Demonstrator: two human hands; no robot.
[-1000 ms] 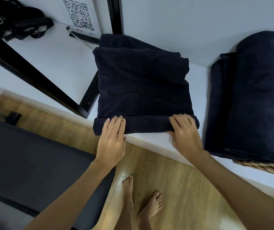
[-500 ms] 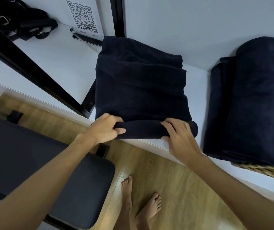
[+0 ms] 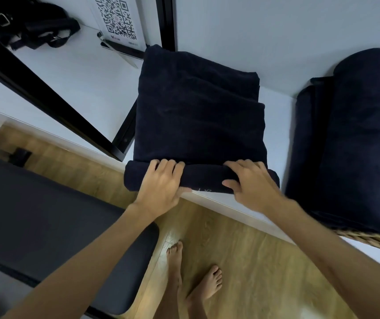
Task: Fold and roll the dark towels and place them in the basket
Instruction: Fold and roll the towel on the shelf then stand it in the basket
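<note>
A folded dark navy towel (image 3: 198, 116) lies on the white table (image 3: 276, 107), its near end rolled into a thick tube along the table's front edge. My left hand (image 3: 161, 183) grips the left part of that roll, fingers over the top and thumb underneath. My right hand (image 3: 248, 180) holds the right part the same way, thumb at the front. To the right, more dark towels (image 3: 350, 139) are piled over a woven wicker basket (image 3: 373, 240), only its lower rim visible.
A black metal frame post (image 3: 46, 100) runs diagonally across the table at left. A QR-code sign (image 3: 117, 19) and a black strap bag (image 3: 28, 26) sit at the back left. A dark padded bench (image 3: 46, 226) stands below over wooden floor, beside bare feet (image 3: 193, 277).
Both hands have gone from flat on the towel's near edge to curled round it, and the roll has thickened and turned further onto the folded towel.
</note>
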